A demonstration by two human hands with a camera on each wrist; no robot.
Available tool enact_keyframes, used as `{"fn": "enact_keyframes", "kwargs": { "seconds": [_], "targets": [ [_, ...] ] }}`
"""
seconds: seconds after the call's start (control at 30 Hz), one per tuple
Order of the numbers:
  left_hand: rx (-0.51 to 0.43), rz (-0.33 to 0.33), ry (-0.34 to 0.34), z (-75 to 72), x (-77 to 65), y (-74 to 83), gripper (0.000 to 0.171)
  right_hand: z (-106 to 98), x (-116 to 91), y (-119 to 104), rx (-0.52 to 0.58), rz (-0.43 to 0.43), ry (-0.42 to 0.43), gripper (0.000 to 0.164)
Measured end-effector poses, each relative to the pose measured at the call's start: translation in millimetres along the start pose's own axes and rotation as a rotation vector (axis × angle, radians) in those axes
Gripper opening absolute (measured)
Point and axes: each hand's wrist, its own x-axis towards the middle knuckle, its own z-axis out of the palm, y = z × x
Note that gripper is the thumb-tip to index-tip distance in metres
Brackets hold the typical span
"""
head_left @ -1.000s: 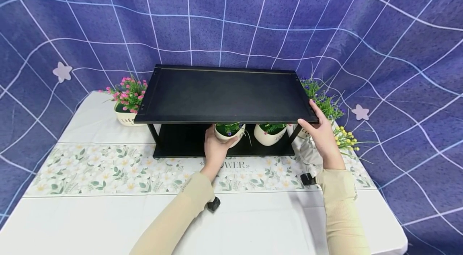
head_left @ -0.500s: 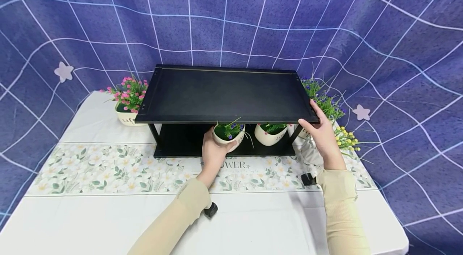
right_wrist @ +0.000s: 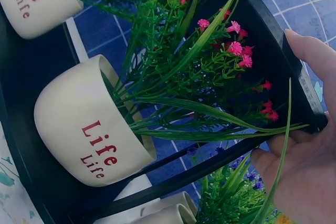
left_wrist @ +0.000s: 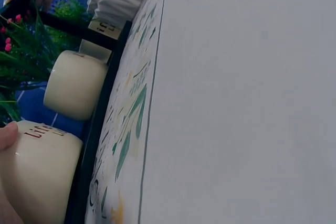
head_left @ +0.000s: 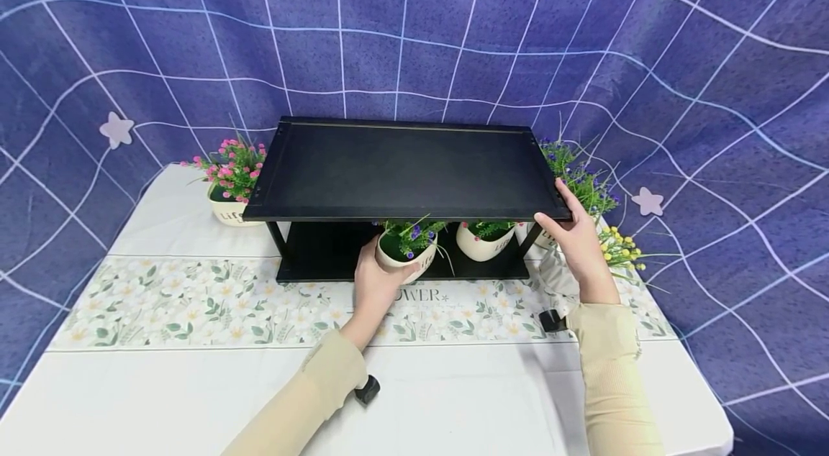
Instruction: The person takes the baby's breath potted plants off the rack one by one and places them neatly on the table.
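My left hand (head_left: 376,280) grips a cream flower pot (head_left: 414,263) of purple flowers, thumb across its front. This pot sits at the front of the lower board (head_left: 327,258) of a black two-tier rack (head_left: 408,168); its foliage partly disappears under the top board. In the left wrist view, the pot (left_wrist: 44,174) stands close over the board's edge. With fingers and thumb around the top board's front right corner, my right hand (head_left: 579,251) holds the rack. Between the hands, a second cream pot (right_wrist: 94,124) with pink flowers and "Life" lettering stands on the lower board.
Left of the rack stands a pot of pink flowers (head_left: 229,211). Behind the right hand are purple flowers (head_left: 586,190), yellow flowers (head_left: 618,249) and a white ruffled pot (head_left: 555,272). A floral runner (head_left: 194,305) crosses the white table (head_left: 466,398) before the rack.
My left hand has drawn the purple-flowered pot leftward and toward the front, so more of its flowers show from under the top board. The right hand stays at the rack's corner.
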Motion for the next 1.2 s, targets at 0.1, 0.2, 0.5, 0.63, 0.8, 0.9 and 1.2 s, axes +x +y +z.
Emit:
{"fn": "enact_keyframes", "kwargs": {
  "seconds": [0.1,0.2,0.5,0.63,0.8,0.9,1.2],
  "targets": [
    [-0.003,-0.008,-0.019,-4.8,-3.1,-0.3,0.089,0.1,-0.3,-0.1,-0.007,0.002,-0.001,0.078],
    [0.002,-0.018,-0.036,-9.0,-6.0,-1.5,0.089,-0.4,-0.7,-0.3,-0.019,0.006,-0.002,0.078],
    [-0.024,-0.01,-0.061,-18.7,-13.0,-5.4,0.087,-0.7,-1.2,-1.2,-0.017,0.006,-0.004,0.078],
    [-0.024,-0.005,-0.073,-25.9,-16.2,-6.5,0.085,-0.3,-1.1,-1.7,-0.026,0.006,-0.002,0.078],
    [-0.016,-0.009,-0.09,-35.5,-18.8,-8.4,0.086,0.0,-0.8,-1.9,-0.016,0.002,-0.002,0.078],
    [-0.021,-0.022,-0.108,-40.8,-20.1,-9.7,0.087,0.4,-0.6,-1.9,-0.002,-0.004,-0.003,0.078],
    [-0.022,-0.047,-0.137,-53.1,-23.2,-11.3,0.087,0.7,-0.9,-1.3,-0.011,-0.007,-0.006,0.078]
  ]
}}
